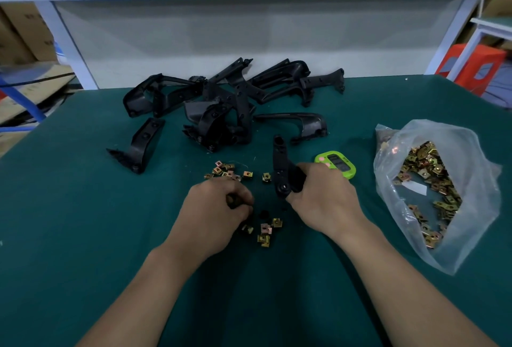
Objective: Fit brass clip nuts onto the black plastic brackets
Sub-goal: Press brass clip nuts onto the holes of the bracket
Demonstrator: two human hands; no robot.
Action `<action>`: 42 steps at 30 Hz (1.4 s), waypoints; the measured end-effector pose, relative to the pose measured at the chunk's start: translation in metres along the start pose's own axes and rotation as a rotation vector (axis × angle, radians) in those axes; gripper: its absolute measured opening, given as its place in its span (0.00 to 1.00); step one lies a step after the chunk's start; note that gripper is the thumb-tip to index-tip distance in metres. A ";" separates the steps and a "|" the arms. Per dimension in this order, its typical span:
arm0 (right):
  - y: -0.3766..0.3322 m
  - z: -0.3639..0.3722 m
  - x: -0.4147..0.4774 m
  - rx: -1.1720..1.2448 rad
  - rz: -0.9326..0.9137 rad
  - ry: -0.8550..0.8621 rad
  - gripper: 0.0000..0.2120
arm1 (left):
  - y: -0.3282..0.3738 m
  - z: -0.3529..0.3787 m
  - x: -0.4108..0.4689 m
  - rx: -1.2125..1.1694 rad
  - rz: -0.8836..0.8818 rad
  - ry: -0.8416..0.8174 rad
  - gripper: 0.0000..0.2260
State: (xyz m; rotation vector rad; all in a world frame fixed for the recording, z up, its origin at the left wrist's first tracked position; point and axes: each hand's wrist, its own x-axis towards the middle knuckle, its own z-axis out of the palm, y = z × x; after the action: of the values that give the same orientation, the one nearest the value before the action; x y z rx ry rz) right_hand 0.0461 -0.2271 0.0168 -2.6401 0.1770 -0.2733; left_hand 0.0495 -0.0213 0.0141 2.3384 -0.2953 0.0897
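My right hand (321, 202) grips a black plastic bracket (280, 164) that stands upright over the green table, its long end pointing away from me. My left hand (216, 208) has its fingers curled over the table just left of it, pinching something small and dark that I cannot make out. Loose brass clip nuts lie in two small groups, one beyond my left hand (230, 171) and one near my wrists (266, 233). A heap of black brackets (221, 108) lies at the back of the table.
A clear plastic bag (432, 188) full of brass clip nuts lies open at the right. A green digital timer (336, 164) sits just beyond my right hand. A single bracket (138, 147) lies apart at the left. A white shelf frame borders the table's far edge.
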 end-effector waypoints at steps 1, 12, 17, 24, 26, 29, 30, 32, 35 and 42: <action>0.001 -0.001 0.000 -0.015 0.000 0.023 0.05 | 0.001 0.001 -0.001 -0.054 -0.023 0.058 0.12; -0.002 -0.004 -0.006 -0.181 -0.105 0.179 0.07 | 0.013 -0.002 0.000 -0.716 -0.142 0.174 0.13; -0.001 -0.004 -0.006 -0.189 -0.123 0.179 0.06 | 0.015 -0.007 -0.001 -1.009 -0.213 0.091 0.07; -0.001 -0.004 -0.006 -0.198 -0.120 0.175 0.06 | 0.021 -0.006 -0.002 -1.004 -0.199 0.043 0.07; -0.002 -0.004 -0.006 -0.199 -0.128 0.177 0.06 | 0.021 -0.005 -0.002 -0.952 -0.200 0.040 0.10; -0.003 -0.004 -0.007 -0.186 -0.145 0.181 0.06 | 0.021 -0.006 -0.004 -0.913 -0.197 0.025 0.12; -0.004 -0.004 -0.007 -0.185 -0.150 0.179 0.06 | 0.022 -0.006 -0.004 -0.910 -0.196 0.022 0.12; -0.004 -0.004 -0.009 -0.194 -0.158 0.167 0.06 | 0.022 -0.006 -0.004 -0.906 -0.190 0.022 0.11; -0.006 -0.005 -0.010 -0.208 -0.181 0.136 0.07 | 0.023 -0.005 -0.004 -0.888 -0.172 0.015 0.11; -0.005 -0.005 -0.010 -0.172 -0.147 0.153 0.06 | 0.024 -0.005 -0.003 -0.892 -0.196 0.094 0.14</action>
State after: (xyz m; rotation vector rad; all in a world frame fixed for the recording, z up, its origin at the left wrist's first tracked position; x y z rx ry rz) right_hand 0.0360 -0.2231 0.0223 -2.8076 0.0577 -0.5324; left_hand 0.0411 -0.0336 0.0344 1.4596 -0.0323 -0.0284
